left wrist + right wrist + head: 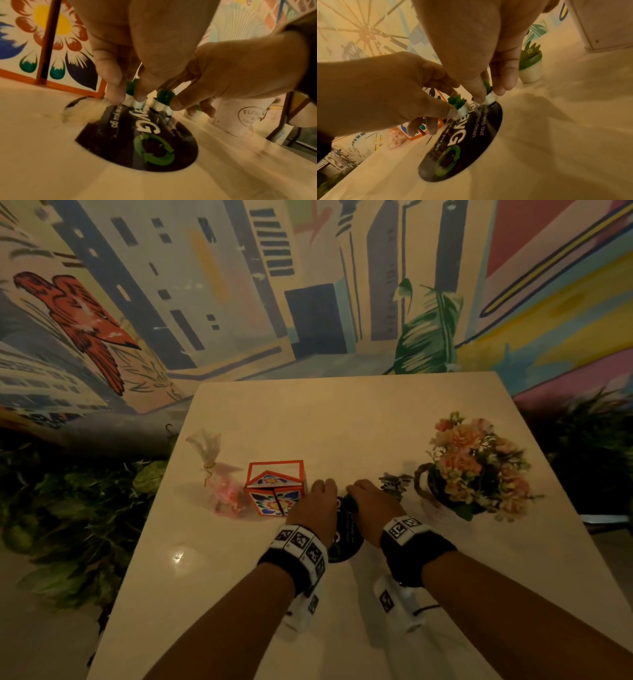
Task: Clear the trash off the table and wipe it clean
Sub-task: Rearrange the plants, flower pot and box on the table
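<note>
Pale bench (342,419): left hand (317,505) and right hand (371,505) each pinch a tiny green-topped pot (135,94), likely lifting both off the black sticker (145,142).

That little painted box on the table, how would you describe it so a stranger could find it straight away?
Start at the pale square table and find the pink flower bouquet on its right side. Look across to the left, past the left hand: the orange-edged box stands there. Unlike the clear cellophane bag beside it, it is opaque, white-sided and painted with bright flowers.
</note>
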`<state>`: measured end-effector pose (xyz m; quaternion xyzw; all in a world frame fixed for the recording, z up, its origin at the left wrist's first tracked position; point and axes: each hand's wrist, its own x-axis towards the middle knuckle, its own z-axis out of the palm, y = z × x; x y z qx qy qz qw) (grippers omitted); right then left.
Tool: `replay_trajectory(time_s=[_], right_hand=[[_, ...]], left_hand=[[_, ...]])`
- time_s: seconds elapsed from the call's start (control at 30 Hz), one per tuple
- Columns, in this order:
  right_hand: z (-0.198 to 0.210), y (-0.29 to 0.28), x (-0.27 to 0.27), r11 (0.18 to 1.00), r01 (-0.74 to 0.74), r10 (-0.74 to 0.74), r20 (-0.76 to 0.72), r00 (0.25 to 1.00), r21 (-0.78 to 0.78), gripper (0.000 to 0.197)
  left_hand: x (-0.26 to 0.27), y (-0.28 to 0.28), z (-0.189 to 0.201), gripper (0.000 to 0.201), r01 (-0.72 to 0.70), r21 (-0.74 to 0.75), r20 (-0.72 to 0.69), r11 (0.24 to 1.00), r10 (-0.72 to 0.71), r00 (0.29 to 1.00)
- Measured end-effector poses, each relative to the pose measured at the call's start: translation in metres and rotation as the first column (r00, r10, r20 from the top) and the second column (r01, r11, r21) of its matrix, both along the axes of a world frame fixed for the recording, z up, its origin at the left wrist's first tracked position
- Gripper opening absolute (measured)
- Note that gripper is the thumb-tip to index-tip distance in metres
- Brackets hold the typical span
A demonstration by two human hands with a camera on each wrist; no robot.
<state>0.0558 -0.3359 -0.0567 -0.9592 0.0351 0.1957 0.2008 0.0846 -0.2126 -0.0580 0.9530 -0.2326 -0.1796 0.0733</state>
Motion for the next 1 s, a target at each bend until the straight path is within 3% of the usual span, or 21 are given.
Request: replay_trajectory(time_s=[0.1,0.33,0.5,0.63,0.7,0.8,0.9,1.0], right_hand=[[-0.005,-0.003,0.005,1.000,-0.017,0.017,-0.003,1.000,-0.003,0.037],[-0.012,-0.008,0.015,1.000,-0.016,0.016,0.014,1.000,0.004,0.032],[-0.013,-0.009,0.015,1.000,-0.021,0.021,0.005,1.000,-0.006,0.031],[-0.006,-0.009,-0.004,0.997,-0.004,-0.004,0.094,0.996,0.079,0.044],[-0.006,-0.012,-0.030,0.985,0.045,-0.072,0.163,0.984,0.167,0.032],[-0.012,-0.024,-0.070,0.944,0.221,-0.260,0.139,0.956,0.244,0.009],[-0.022,-0.038,-0.079,0.872,0.406,-0.436,0.056,0.898,0.274,0.013],[-0.031,-0.045,-0.066,0.839,0.488,-0.504,0.009,0.863,0.241,0.042]], left_hand=[[0.003,-0.004,-0.004,0.047,-0.016,0.038,0.004,0.999,0.016,1.000],[0.007,-0.012,-0.006,0.031,-0.057,-0.011,-0.018,0.998,0.057,0.998],[0.011,-0.016,-0.007,0.037,-0.068,-0.022,-0.047,0.997,0.067,0.997],[0.008,-0.014,-0.007,0.061,-0.072,-0.065,-0.064,0.995,0.068,0.996],[0.003,-0.011,-0.005,0.067,-0.088,-0.120,-0.022,0.989,0.086,0.996],[-0.007,-0.012,-0.003,0.061,-0.044,-0.197,0.030,0.979,0.051,0.998],[-0.009,-0.024,-0.005,0.057,0.005,-0.193,0.011,0.981,-0.003,1.000],[-0.002,-0.035,-0.009,0.060,-0.021,-0.120,-0.042,0.993,0.016,0.999]])
